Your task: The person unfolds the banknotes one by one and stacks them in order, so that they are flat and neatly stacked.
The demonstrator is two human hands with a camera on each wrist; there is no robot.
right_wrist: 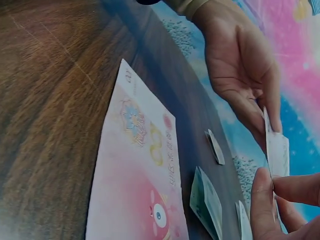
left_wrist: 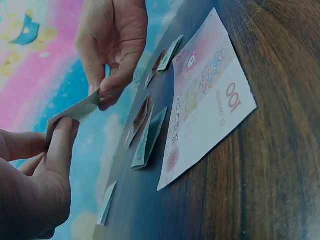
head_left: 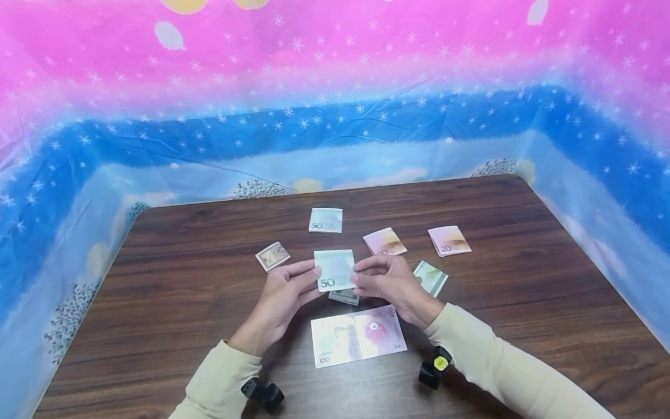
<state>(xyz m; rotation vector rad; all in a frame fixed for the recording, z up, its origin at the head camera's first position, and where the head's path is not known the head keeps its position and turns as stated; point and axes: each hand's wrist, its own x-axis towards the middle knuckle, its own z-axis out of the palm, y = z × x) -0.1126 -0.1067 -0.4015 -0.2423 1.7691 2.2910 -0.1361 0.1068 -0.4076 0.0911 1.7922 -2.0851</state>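
Observation:
A folded green 50 note [head_left: 335,270] is held up above the table between both hands. The left hand [head_left: 281,297] pinches its left edge and the right hand [head_left: 389,285] pinches its right edge. In the left wrist view the same folded note [left_wrist: 75,111] spans the fingers of both hands, and the right wrist view shows the note [right_wrist: 276,150] edge-on. Below it on the table lies another folded green note [head_left: 344,298], partly hidden. Nearer the body an unfolded pink 100 note [head_left: 358,337] with a centre crease lies flat.
Folded notes lie around the hands: a green 50 [head_left: 325,220] at the back, a brown one [head_left: 273,256] at left, a pinkish one [head_left: 385,241] and a pinkish 20 [head_left: 449,241] at right, a green one [head_left: 431,279] beside the right hand. A patterned cloth [head_left: 335,128] hangs behind the table.

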